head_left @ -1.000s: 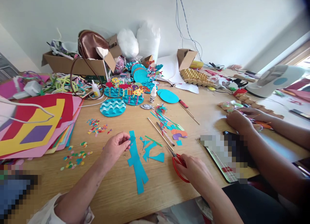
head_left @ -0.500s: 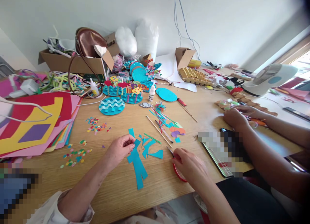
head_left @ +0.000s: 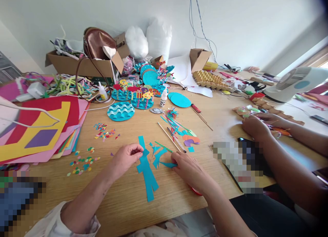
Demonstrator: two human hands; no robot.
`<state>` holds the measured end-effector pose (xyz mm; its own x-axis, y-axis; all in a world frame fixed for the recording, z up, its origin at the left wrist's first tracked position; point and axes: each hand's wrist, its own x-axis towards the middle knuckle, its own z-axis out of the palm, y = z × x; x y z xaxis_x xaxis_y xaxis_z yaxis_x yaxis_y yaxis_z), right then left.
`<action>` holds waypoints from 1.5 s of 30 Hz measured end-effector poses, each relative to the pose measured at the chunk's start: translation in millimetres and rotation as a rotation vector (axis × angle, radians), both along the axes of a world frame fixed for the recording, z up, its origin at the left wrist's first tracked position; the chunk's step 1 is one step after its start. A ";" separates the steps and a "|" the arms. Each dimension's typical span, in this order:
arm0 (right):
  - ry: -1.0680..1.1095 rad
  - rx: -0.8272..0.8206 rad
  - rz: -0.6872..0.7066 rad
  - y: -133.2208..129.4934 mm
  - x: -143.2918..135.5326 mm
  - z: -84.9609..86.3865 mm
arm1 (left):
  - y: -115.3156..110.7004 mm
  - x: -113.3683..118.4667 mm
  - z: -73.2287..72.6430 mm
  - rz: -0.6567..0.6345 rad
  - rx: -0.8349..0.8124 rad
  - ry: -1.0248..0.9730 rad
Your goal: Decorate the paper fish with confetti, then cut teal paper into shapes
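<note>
My left hand [head_left: 130, 157] is closed in a pinch, with a small blue paper piece [head_left: 146, 151] at its fingertips, just above a long cut strip of blue paper [head_left: 147, 177] on the table. My right hand [head_left: 188, 168] has its fingers curled together over the end of a pointed blue paper scrap [head_left: 168, 165]; the fingertips are partly hidden. Under my right wrist shows the red handle of the scissors [head_left: 196, 190]; their blades are covered. More blue paper offcuts [head_left: 158, 156] lie between my hands.
Wooden sticks [head_left: 169, 137], a glue bottle [head_left: 163, 98], wavy blue discs [head_left: 121, 111] and confetti dots [head_left: 84, 164] lie farther back and left. Coloured sheets [head_left: 38, 134] are stacked at left. At right, a co-worker's hands [head_left: 256, 127] are busy beside a phone-like flat object [head_left: 235, 167].
My right hand has moved left from the scissors onto the pointed blue scrap, leaving the scissors on the table. My left hand keeps its pinch. The view has shifted slightly.
</note>
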<state>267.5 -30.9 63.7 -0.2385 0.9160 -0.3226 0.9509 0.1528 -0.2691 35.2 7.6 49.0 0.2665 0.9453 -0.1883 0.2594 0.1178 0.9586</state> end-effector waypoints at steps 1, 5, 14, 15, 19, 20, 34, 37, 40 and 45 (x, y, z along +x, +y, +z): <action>0.004 -0.009 -0.020 -1.1 0.0 -0.4 | -1.7 0.1 -1.6 -0.020 -0.008 0.019; 0.119 -0.032 -0.058 -7.0 3.3 -0.1 | -11.7 1.5 -9.4 -0.120 0.030 0.105; 0.277 -0.032 0.001 -16.4 16.2 3.3 | -14.5 23.4 4.1 -0.182 -0.061 -0.019; 0.300 0.010 -0.031 -15.7 15.5 4.6 | -12.1 26.6 4.7 -0.175 -0.085 -0.068; 0.470 0.162 -0.183 -7.0 1.7 13.6 | -5.4 37.9 3.2 -0.158 -0.080 -0.187; 0.527 0.153 -0.185 -3.9 -4.2 15.1 | -5.0 40.4 3.3 -0.166 -0.065 -0.181; 0.390 0.218 -0.533 26.1 69.3 -21.0 | -14.1 26.2 7.5 -0.173 0.083 0.029; 0.280 0.255 -0.564 28.8 79.0 -25.8 | -15.3 18.3 5.3 -0.170 0.082 0.078; 0.178 0.338 -0.579 21.7 75.8 -18.4 | -15.4 14.1 4.0 -0.171 0.079 0.088; 0.065 0.328 -0.455 -4.3 62.1 12.5 | -14.5 3.6 -0.4 -0.154 0.104 0.107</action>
